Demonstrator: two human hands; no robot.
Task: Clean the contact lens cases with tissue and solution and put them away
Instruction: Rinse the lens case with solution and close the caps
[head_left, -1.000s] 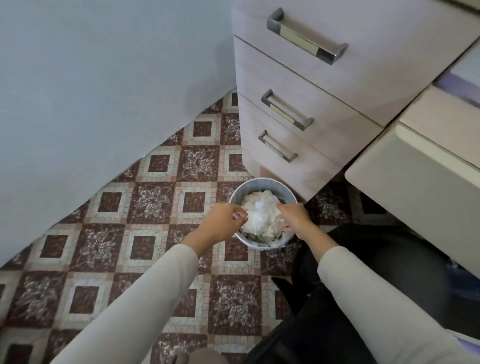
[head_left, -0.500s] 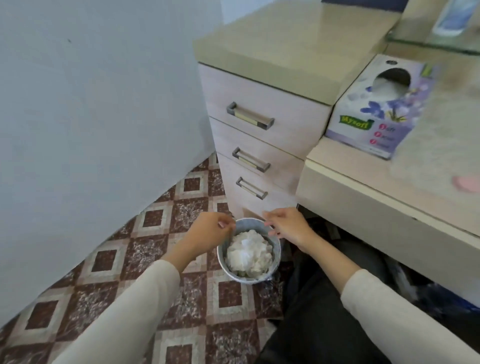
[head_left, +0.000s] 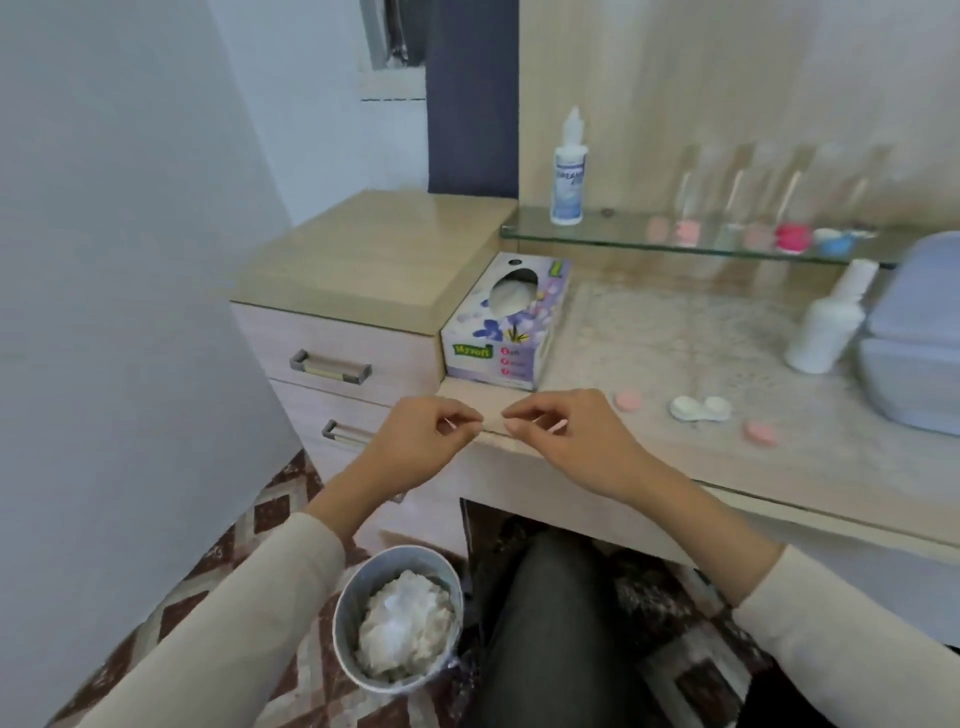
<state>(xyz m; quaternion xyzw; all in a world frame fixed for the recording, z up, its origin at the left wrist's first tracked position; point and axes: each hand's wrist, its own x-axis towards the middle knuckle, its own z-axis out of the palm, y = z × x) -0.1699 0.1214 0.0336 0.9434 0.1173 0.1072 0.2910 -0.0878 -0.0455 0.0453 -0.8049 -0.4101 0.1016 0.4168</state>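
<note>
Left hand (head_left: 418, 447), right hand (head_left: 571, 441) — loosely curled, empty — at desk (head_left: 701, 353) edge above tiled floor (head_left: 260, 519).

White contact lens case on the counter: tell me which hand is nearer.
Right. The right hand hovers at the front edge of the counter, just left of the white contact lens case; the left hand is farther left, in front of the drawers.
</note>
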